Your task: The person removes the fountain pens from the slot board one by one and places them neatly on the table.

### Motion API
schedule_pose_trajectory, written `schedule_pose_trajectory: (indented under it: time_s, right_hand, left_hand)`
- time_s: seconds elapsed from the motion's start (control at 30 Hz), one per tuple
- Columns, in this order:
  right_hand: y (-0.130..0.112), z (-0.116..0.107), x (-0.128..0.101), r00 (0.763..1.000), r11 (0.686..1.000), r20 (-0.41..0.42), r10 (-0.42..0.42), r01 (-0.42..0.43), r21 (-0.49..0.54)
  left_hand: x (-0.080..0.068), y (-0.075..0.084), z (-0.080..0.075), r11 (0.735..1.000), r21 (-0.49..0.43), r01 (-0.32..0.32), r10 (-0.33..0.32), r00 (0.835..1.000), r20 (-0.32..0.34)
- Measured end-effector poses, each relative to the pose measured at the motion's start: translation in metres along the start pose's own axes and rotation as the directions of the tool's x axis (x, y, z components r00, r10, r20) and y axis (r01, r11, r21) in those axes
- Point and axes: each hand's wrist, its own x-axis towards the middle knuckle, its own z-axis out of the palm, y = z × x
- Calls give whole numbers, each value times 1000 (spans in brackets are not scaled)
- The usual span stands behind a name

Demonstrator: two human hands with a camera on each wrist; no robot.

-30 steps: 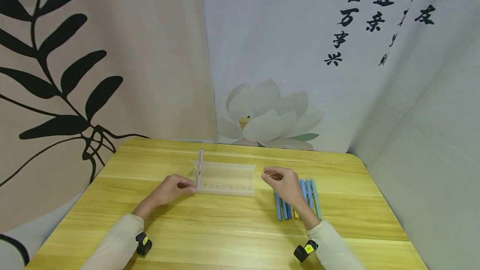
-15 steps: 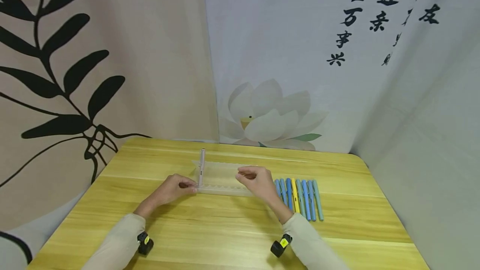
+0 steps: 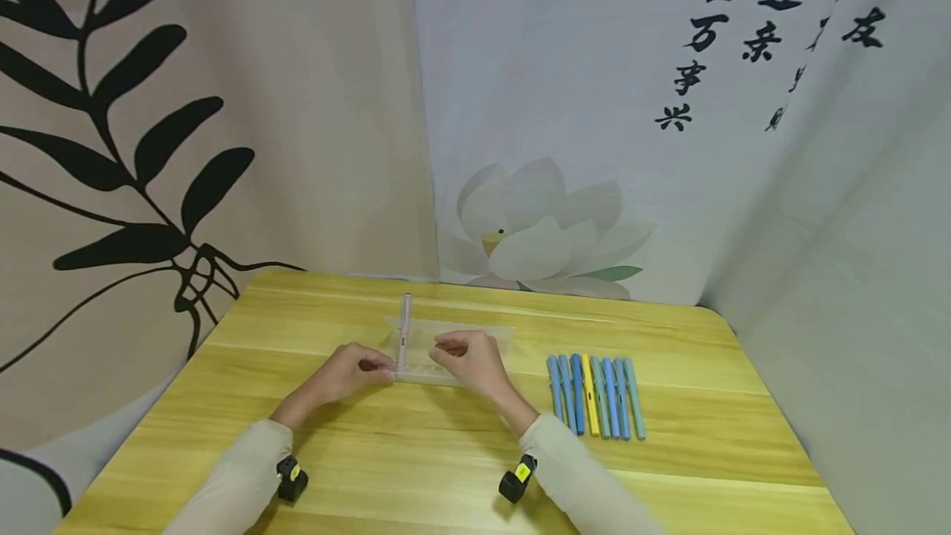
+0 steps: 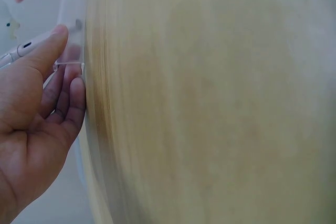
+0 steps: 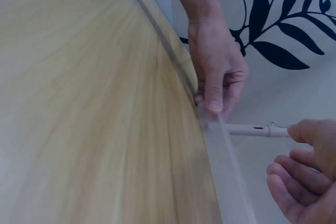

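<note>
One pink pen [image 3: 404, 329] stands upright in the clear pen rack [image 3: 490, 338] — my left hand [image 3: 349, 371] pinches the rack's left end, my right hand [image 3: 464, 357] hovers loosely curled and empty beside the pen. Seven pens [image 3: 594, 395] wait right of the rack — next, I judge, fetch one.

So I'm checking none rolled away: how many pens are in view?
8. Seven lie side by side on the table, right of the hands: six blue pens and one yellow pen. One pale pink pen stands in the clear rack. Hands may hide others.
</note>
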Motion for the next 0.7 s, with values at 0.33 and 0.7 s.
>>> schedule_pose_trajectory:
  time_s: [0.33, 0.7]
  right_hand:
    - [-6, 27, 17, 999, 1000, -28, 20, -20, 13]
    - [-5, 46, 29, 995, 995, -42, 87, -85, 45]
  left_hand:
    - [-1, -2, -3, 1000, -9, -29, 29, 999, 14]
    - [0, -2, -2, 999, -18, -32, 32, 999, 19]
